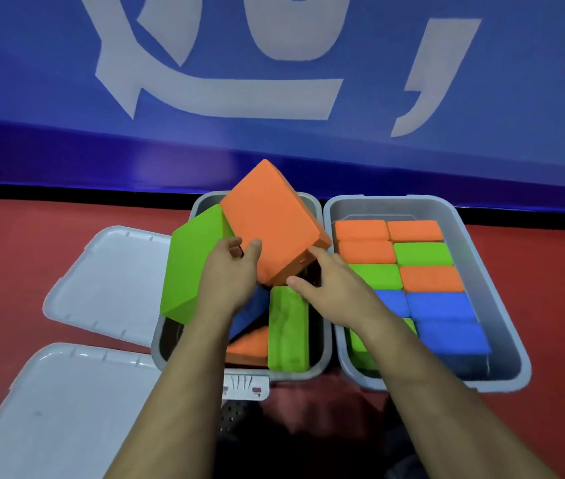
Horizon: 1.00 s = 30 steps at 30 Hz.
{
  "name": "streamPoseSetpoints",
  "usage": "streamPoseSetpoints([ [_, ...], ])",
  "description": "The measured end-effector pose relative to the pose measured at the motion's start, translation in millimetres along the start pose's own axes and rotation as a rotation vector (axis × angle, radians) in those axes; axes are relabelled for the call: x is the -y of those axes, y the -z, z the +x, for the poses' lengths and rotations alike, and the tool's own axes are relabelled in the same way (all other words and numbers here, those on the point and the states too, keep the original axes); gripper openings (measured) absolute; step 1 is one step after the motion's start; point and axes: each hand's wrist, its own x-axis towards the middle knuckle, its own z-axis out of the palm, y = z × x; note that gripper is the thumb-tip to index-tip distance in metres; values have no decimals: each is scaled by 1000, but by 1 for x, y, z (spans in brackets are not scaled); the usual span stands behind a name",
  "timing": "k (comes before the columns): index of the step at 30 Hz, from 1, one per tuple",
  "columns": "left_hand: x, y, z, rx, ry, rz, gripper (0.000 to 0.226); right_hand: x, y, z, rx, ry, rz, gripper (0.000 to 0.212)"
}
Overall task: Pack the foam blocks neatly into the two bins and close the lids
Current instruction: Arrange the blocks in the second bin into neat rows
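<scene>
While I am watching, my left hand [231, 271] is holding the big orange block [274, 223] tilted over the left bin [322, 326], my right hand [333, 281] is touching it with loose fingers, the right bin [502, 305] is sitting packed with blocks.

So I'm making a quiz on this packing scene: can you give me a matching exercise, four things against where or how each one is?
Things:
1. left bin
2. right bin
3. big orange block
4. lids

States:
A. lying open on the red floor
B. blocks packed in tidy rows
C. held tilted by both hands
D. blocks jumbled inside

Pairs: 1-D, 2-B, 3-C, 4-A
</scene>
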Motion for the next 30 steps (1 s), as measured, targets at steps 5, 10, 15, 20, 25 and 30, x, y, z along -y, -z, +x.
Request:
streamPoseSetpoints([
  [5, 20, 21, 21, -212, 267, -183, 59, 15, -9, 17, -195, -218, 311, 77],
  [10, 76, 32, 52, -320, 713, -570, 125, 17, -19, 47, -196, -322, 537, 123],
  [15, 90, 19, 45, 5, 837, -809, 72, 30, -38, 66, -266, -414, 562, 120],
  [20, 83, 12, 39, -36, 833, -916, 49, 24, -53, 82, -282, -445, 712, 106],
  [25, 92, 17, 46, 15, 869, -879, 46, 31, -48, 90, -400, -481, 1004, 87],
  [30, 100, 17, 57, -165, 827, -865, 94, 24, -40, 105, -368, -526, 1193, 75],
])
